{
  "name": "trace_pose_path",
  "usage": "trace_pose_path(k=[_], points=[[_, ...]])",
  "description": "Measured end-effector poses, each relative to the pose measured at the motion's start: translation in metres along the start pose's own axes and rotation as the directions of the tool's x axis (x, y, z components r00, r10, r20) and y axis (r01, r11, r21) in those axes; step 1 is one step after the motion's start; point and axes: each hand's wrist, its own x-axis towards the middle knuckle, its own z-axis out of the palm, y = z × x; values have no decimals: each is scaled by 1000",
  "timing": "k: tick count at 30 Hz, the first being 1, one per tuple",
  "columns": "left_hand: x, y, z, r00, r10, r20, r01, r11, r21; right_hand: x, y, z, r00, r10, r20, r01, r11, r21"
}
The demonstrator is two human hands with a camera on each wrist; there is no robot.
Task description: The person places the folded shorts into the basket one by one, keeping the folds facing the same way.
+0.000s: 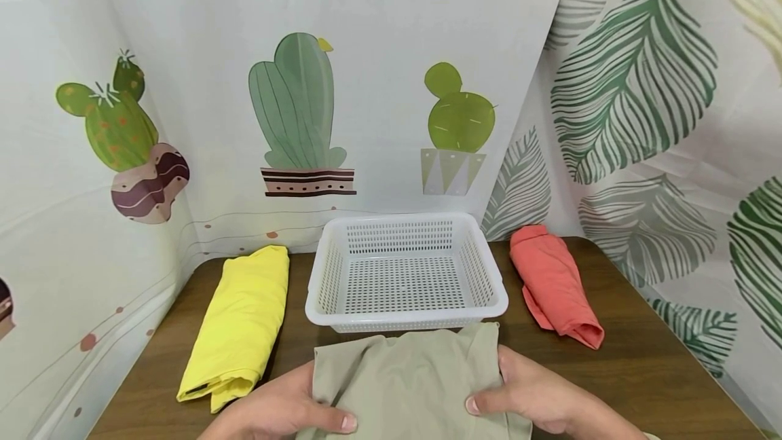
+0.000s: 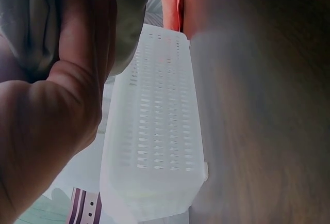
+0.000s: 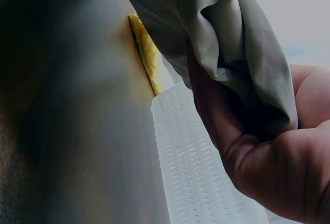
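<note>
A grey-green folded cloth, perhaps a garment, is held up between both hands at the near side of the table. My left hand grips its left edge, thumb on the front face and fingers behind. On the opposite edge my right hand pinches the cloth the same way. In the right wrist view the cloth bunches into folds between thumb and fingers. Just beyond the cloth stands a white perforated plastic basket with nothing in it.
A folded yellow cloth lies on the brown table left of the basket. To the right lies a rolled or folded red cloth. Behind the table hangs a white curtain printed with cacti and leaves.
</note>
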Motion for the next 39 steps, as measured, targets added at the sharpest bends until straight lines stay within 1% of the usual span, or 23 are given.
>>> trace_pose_path(k=[6, 14, 20, 28, 32, 39], points=[[0, 2, 1, 1000, -17, -22, 16, 999, -29, 0, -4, 0, 1000, 3, 14, -3, 1000, 24], [1, 4, 0, 999, -8, -35, 7, 1000, -6, 0, -8, -1, 999, -7, 34, 6, 999, 50], [3, 7, 0, 999, -9, -43, 9, 1000, 10, -1, -10, -2, 1000, -7, 25, 6, 999, 47], [5, 10, -2, 1000, 13, -20, -13, 1000, 2, -1, -14, -2, 1000, -7, 10, 6, 999, 40], [5, 12, -2, 999, 15, -29, -14, 1000, 15, 0, -16, -2, 1000, -1, 0, 1, 999, 33], [6, 14, -3, 999, 13, -40, -12, 1000, 27, 0, -18, -4, 1000, -1, 6, 0, 1000, 31]])
